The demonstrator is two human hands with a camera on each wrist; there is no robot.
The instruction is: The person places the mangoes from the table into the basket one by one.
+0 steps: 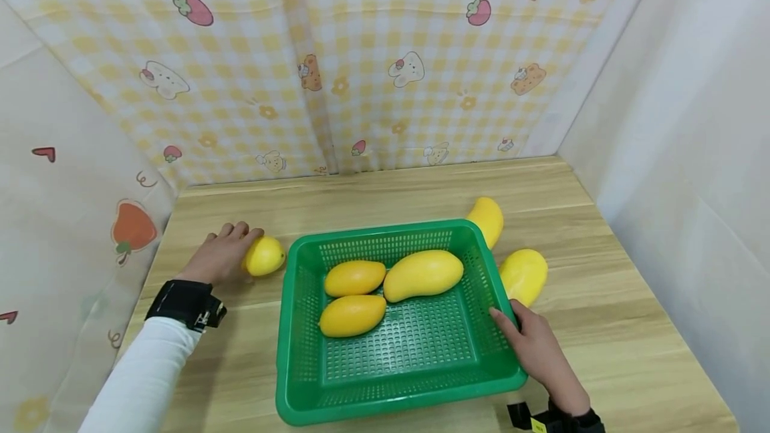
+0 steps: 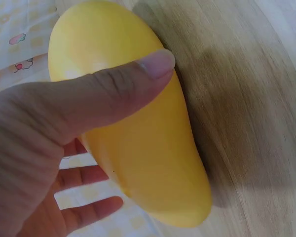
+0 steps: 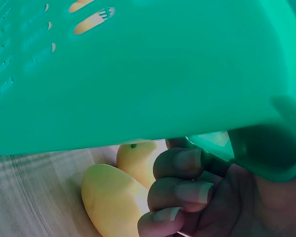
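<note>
Taking the green basket as the dial, I see the person's left hand at 10 o'clock, holding a lone yellow mango. Whether that fruit rests on the counter or hangs just above it, I cannot tell. The thumb lies across it with the other fingers round the far side, a sensible hold for something so smooth and rounded. The right hand grips the rim just past 3 o'clock, thumb inside and fingers curled outside, probably to keep the basket steady. Three mangoes lie inside, towards 9, 10 and 1 o'clock; two more sit outside, close by the wall between 1 and 3. The left arm reaches in from 7 o'clock, palm down; the right wrist comes from 4.
</note>
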